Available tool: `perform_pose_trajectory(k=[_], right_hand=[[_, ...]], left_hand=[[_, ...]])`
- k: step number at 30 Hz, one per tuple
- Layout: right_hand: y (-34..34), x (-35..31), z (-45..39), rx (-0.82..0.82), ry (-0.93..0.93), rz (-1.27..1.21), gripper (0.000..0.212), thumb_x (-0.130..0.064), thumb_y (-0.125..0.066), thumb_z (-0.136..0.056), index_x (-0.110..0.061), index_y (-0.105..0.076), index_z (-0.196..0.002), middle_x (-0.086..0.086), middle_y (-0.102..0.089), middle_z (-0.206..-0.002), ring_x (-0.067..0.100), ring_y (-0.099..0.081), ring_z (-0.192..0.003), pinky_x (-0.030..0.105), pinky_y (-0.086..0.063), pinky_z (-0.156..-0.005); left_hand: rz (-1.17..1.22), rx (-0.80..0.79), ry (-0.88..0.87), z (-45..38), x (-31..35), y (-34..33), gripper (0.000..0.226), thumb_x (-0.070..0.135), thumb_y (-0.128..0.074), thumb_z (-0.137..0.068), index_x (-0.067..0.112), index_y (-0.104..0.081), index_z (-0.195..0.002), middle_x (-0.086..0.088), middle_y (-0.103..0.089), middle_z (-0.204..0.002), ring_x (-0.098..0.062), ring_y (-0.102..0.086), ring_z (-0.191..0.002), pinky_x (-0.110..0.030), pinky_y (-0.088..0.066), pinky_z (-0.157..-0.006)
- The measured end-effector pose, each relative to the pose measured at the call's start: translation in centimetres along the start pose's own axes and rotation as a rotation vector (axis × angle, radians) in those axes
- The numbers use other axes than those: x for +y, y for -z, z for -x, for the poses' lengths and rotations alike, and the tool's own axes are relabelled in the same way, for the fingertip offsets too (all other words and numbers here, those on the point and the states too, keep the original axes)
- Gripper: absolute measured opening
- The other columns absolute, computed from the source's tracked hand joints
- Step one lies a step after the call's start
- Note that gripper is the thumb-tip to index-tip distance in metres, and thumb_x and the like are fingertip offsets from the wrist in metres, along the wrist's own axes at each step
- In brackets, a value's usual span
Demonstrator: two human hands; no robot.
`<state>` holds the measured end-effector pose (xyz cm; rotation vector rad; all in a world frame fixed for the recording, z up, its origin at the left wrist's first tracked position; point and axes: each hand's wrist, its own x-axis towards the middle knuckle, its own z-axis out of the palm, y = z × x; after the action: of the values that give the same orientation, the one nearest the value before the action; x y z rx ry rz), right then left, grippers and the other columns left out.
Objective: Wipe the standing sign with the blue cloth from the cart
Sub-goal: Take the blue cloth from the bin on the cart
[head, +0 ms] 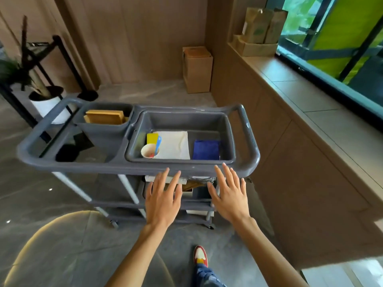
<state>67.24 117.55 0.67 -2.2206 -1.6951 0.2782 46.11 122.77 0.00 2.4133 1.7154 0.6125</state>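
The blue cloth [206,150] lies folded flat on the floor of the grey tub [230,129] set into the right half of the cart [132,166] top. It reads as a soft, deep-blue rectangle with faint creases, its edges roughly square to the tub walls, so no long axis governs the pick. It sits against the tub's right end, just beside the white cloth [175,145] and apart from the paper cup [149,151] and yellow card [152,138] at the left end.

Your right hand [230,194] is the nearer one. The cloth lies forward of it and slightly to its left, beyond the cart's near rail and down inside the tub. Your left hand [163,198] is further off, below the cup and white cloth. Both hands hover palm-down with fingers spread wide, holding nothing and not clearly touching the rail.

Judged from this, the step in hand is the pick: reach the right hand over the rail and tub lip, then descend onto the cloth. The tub is smooth moulded plastic with a raised rim; expect the cloth to slide on it and to drape when lifted.

The standing sign is not identifiable in this view.
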Motion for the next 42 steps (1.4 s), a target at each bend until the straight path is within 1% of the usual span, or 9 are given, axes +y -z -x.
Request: perform_pose_trajectory(k=[6, 13, 19, 25, 27, 30, 34, 38, 42], right_hand=[[0.3, 3.0, -8.8, -0.039, 0.008, -0.030, 0.068, -0.067, -0.019, -0.100, -0.041, -0.004, -0.160, -0.011, -0.001, -0.172, 0.015, 0.004, -0.159, 0.050, -0.002, -0.128], [0.1, 5.1, -15.9, -0.099, 0.013, -0.055, 0.066, -0.065, -0.023, -0.101, -0.044, -0.003, -0.160, -0.011, 0.001, -0.172, 0.016, 0.004, -0.159, 0.050, -0.003, -0.128], [-0.7, 5.7, -20.0, -0.124, -0.009, -0.052, 0.063, -0.062, -0.027, -0.103, -0.041, -0.011, -0.160, -0.005, -0.012, -0.171, 0.021, -0.012, -0.158, 0.049, -0.017, -0.126], [-1.8, 6.1, -23.9, -0.176, -0.076, -0.048, 0.063, -0.052, -0.039, -0.104, -0.030, -0.020, -0.160, 0.003, -0.025, -0.167, 0.025, -0.026, -0.153, 0.045, -0.031, -0.120], [-2.3, 6.0, -25.5, -0.209, -0.112, -0.079, 0.063, -0.045, -0.046, -0.104, -0.025, -0.024, -0.159, 0.004, -0.030, -0.164, 0.025, -0.034, -0.149, 0.043, -0.041, -0.115], [-3.2, 6.0, -27.4, -0.248, -0.179, -0.168, 0.056, -0.035, -0.054, -0.103, -0.022, -0.036, -0.154, 0.001, -0.041, -0.153, 0.020, -0.053, -0.130, 0.033, -0.052, -0.101], [-4.8, 6.1, -29.7, -0.310, -0.263, -0.189, 0.045, -0.025, -0.058, -0.102, -0.018, -0.049, -0.146, 0.004, -0.048, -0.144, 0.021, -0.057, -0.123, 0.025, -0.048, -0.099], [-6.9, 6.6, -31.7, -0.334, -0.320, -0.172, 0.038, -0.018, -0.061, -0.100, -0.015, -0.057, -0.138, 0.006, -0.052, -0.137, 0.019, -0.061, -0.111, 0.019, -0.046, -0.088], [-9.7, 7.6, -33.3, -0.414, -0.348, -0.125, 0.036, -0.013, -0.062, -0.098, -0.014, -0.059, -0.134, 0.007, -0.053, -0.131, 0.015, -0.059, -0.096, 0.017, -0.046, -0.080]], left_hand=[[0.015, -0.005, 0.039, -8.4, 2.5, -3.0, 0.045, 0.040, -0.044, -0.100, 0.029, -0.057, -0.141, -0.008, -0.048, -0.153, -0.031, -0.045, -0.141, -0.053, -0.044, -0.106], [-0.008, -0.008, -0.013, -15.1, 2.9, -5.3, 0.040, 0.030, -0.059, -0.097, 0.023, -0.063, -0.136, -0.010, -0.052, -0.149, -0.034, -0.048, -0.137, -0.054, -0.044, -0.105], [0.008, -0.086, -0.032, -19.7, 2.8, -7.5, 0.043, 0.032, -0.051, -0.100, 0.024, -0.057, -0.141, -0.010, -0.049, -0.151, -0.032, -0.043, -0.141, -0.053, -0.041, -0.108], [0.069, -0.125, -0.035, -23.4, 2.1, -9.8, 0.045, 0.033, -0.047, -0.097, 0.018, -0.062, -0.136, -0.012, -0.058, -0.143, -0.033, -0.051, -0.135, -0.054, -0.047, -0.104], [0.085, -0.159, -0.037, -24.9, 1.4, -10.9, 0.041, 0.030, -0.050, -0.099, 0.018, -0.062, -0.136, -0.010, -0.059, -0.142, -0.031, -0.051, -0.135, -0.051, -0.047, -0.104], [0.121, -0.219, -0.039, -27.2, 0.1, -12.7, 0.039, 0.029, -0.057, -0.098, 0.019, -0.062, -0.135, -0.007, -0.062, -0.136, -0.026, -0.054, -0.130, -0.044, -0.050, -0.103], [0.180, -0.309, -0.016, -29.4, -0.9, -15.2, 0.036, 0.031, -0.062, -0.096, 0.021, -0.065, -0.131, -0.004, -0.065, -0.118, -0.020, -0.061, -0.111, -0.032, -0.054, -0.084], [0.208, -0.417, -0.051, -30.5, -1.5, -18.5, 0.038, 0.034, -0.063, -0.096, 0.023, -0.065, -0.132, -0.001, -0.064, -0.113, -0.017, -0.058, -0.108, -0.025, -0.049, -0.083], [0.219, -0.534, 0.010, -30.8, -1.4, -21.9, 0.044, 0.038, -0.060, -0.097, 0.028, -0.057, -0.139, 0.002, -0.058, -0.112, -0.012, -0.053, -0.105, -0.019, -0.049, -0.080]])
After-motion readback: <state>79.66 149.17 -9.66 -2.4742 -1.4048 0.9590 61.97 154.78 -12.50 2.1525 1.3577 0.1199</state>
